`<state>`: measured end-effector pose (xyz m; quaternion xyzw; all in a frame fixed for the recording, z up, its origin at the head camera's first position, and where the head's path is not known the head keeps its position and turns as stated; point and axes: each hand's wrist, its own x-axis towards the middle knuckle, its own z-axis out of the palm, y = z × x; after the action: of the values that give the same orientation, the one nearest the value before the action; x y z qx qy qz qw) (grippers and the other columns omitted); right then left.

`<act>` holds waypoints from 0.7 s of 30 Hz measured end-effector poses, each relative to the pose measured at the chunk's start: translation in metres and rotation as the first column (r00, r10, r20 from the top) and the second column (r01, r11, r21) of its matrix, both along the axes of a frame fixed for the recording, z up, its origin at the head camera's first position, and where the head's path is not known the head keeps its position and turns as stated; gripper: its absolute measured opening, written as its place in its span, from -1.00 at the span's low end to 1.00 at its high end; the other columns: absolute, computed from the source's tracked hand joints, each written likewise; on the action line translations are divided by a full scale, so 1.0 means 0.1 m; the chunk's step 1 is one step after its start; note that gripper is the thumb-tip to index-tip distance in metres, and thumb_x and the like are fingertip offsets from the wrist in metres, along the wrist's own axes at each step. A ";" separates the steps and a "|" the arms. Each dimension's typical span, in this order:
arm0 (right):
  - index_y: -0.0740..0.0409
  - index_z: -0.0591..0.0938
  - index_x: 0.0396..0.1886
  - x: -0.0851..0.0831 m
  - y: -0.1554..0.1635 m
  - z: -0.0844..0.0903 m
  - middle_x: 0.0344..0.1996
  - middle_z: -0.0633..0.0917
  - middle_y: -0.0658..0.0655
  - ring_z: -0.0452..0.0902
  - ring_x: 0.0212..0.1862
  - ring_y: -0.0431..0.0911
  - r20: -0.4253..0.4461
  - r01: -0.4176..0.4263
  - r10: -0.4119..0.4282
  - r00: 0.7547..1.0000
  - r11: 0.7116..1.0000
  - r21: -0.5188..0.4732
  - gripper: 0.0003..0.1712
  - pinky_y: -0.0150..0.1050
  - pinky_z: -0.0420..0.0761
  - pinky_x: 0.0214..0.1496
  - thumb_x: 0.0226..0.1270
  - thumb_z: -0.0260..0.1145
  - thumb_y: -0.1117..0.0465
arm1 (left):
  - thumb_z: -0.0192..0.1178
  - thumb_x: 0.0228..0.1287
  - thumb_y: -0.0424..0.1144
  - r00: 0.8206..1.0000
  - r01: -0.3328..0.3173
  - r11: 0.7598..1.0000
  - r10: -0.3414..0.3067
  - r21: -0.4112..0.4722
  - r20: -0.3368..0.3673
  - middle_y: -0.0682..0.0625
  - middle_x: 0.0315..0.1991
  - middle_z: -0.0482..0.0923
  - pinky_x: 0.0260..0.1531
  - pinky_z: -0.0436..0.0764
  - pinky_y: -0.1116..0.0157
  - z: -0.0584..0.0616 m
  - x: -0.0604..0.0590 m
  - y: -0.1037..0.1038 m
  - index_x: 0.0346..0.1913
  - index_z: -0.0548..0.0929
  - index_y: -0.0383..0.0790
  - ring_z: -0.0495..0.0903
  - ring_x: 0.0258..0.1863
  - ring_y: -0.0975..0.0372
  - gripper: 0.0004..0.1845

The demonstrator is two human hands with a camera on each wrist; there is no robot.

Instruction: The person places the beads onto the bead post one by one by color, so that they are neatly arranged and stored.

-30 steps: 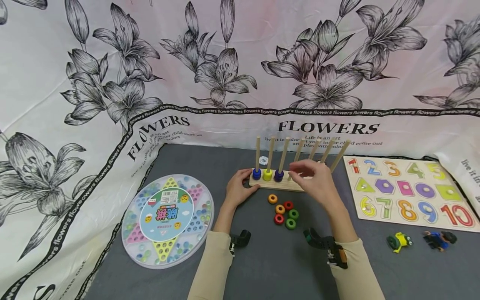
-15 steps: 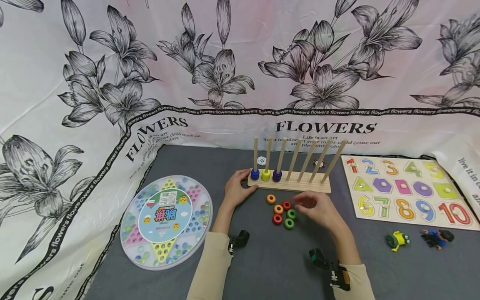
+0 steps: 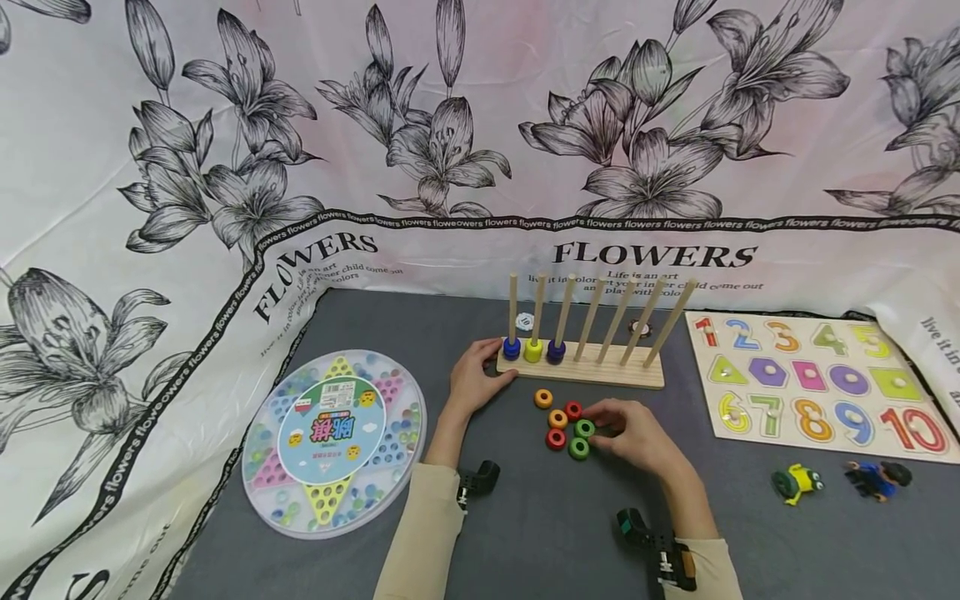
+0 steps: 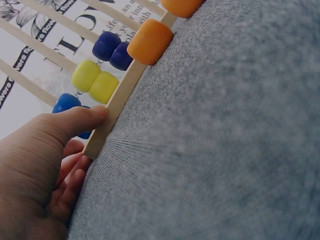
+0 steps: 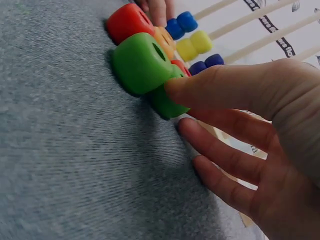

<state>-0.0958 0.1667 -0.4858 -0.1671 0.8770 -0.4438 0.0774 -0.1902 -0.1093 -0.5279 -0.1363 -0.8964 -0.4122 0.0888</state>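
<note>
Touching right hand (image 3: 637, 433), green ring (image 3: 584, 428)

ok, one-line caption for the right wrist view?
Right hand pinches a green ring on the grey mat, beside another green ring and a red ring.

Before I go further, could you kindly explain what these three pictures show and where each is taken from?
No machine here: a person works with two bare hands. The wide picture comes from a head camera; the close ones from cameras on each wrist. The left hand holds the end of a wooden peg rack, thumb on its edge. The right hand pinches a green ring in a small cluster of rings on the grey table. Also there: a round marble game, a number puzzle and two toy figures.
</note>
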 end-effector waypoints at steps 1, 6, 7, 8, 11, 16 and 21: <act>0.24 0.72 -0.07 0.00 0.00 0.00 -0.20 0.73 0.11 0.65 -0.17 -0.03 -0.006 -0.003 0.003 1.000 1.000 0.001 -0.65 -0.20 0.65 -0.16 0.08 0.50 0.40 | 0.48 0.12 -0.12 1.000 -0.001 1.000 0.001 -0.001 0.002 -0.11 0.15 0.56 -0.05 0.62 0.23 0.00 0.00 0.00 0.26 0.59 -0.26 0.61 -0.04 0.11 -0.36; 0.22 0.73 -0.08 0.01 0.01 0.01 -0.21 0.73 0.10 0.65 -0.17 -0.03 0.005 -0.001 0.001 1.000 1.000 -0.011 -0.67 -0.20 0.65 -0.15 0.11 0.50 0.37 | 0.48 0.12 -0.12 1.000 -0.007 1.000 0.007 0.002 0.017 -0.09 0.17 0.55 -0.04 0.61 0.25 0.00 -0.01 0.01 0.26 0.59 -0.24 0.60 -0.01 0.12 -0.36; 0.22 0.73 -0.08 0.01 0.01 0.02 -0.21 0.74 0.10 0.66 -0.17 -0.03 0.010 -0.002 0.002 1.000 1.000 -0.014 -0.67 -0.19 0.65 -0.14 0.12 0.49 0.37 | 0.48 0.11 -0.12 1.000 -0.007 1.000 0.007 0.003 0.018 -0.09 0.17 0.55 -0.04 0.61 0.25 0.00 0.00 0.01 0.27 0.59 -0.24 0.60 -0.01 0.12 -0.36; 0.22 0.72 -0.07 0.01 0.02 0.03 -0.21 0.74 0.10 0.66 -0.17 -0.03 0.013 0.000 0.000 1.000 1.000 -0.019 -0.67 -0.18 0.65 -0.14 0.13 0.49 0.36 | 0.48 0.11 -0.12 1.000 -0.009 1.000 0.009 0.004 0.019 -0.08 0.17 0.55 -0.04 0.61 0.25 0.00 0.00 0.01 0.26 0.59 -0.24 0.60 -0.01 0.12 -0.36; 0.23 0.72 -0.06 0.01 0.02 0.08 -0.18 0.73 0.14 0.67 -0.15 -0.01 0.014 0.012 -0.011 1.000 0.999 -0.039 -0.67 -0.14 0.66 -0.13 0.15 0.48 0.36 | 0.48 0.11 -0.12 1.000 -0.011 1.000 0.010 0.010 0.018 -0.09 0.17 0.55 -0.05 0.61 0.24 0.00 0.00 0.01 0.26 0.59 -0.24 0.60 -0.02 0.11 -0.36; 0.27 0.71 -0.05 -0.01 0.02 0.18 -0.14 0.72 0.18 0.67 -0.11 0.06 -0.026 0.069 -0.071 0.997 0.995 -0.068 -0.68 -0.12 0.67 -0.10 0.17 0.46 0.38 | 0.47 0.12 -0.12 1.000 -0.009 1.000 0.009 0.014 0.020 -0.09 0.17 0.55 -0.04 0.61 0.24 0.01 0.00 0.01 0.26 0.59 -0.24 0.60 -0.02 0.11 -0.36; 0.29 0.71 -0.04 -0.07 0.00 0.29 -0.14 0.72 0.20 0.68 -0.10 0.10 -0.118 0.140 -0.149 0.982 0.987 -0.080 -0.67 -0.10 0.67 -0.08 0.15 0.47 0.40 | 0.47 0.12 -0.11 1.000 -0.009 1.000 0.009 0.009 0.026 -0.09 0.17 0.55 -0.04 0.61 0.22 0.02 0.01 0.02 0.26 0.59 -0.25 0.60 -0.02 0.11 -0.36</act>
<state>-0.1026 0.1664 -0.4564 -0.1327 0.8735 -0.4681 -0.0152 -0.1895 -0.1075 -0.5256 -0.1266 -0.8962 -0.4176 0.0795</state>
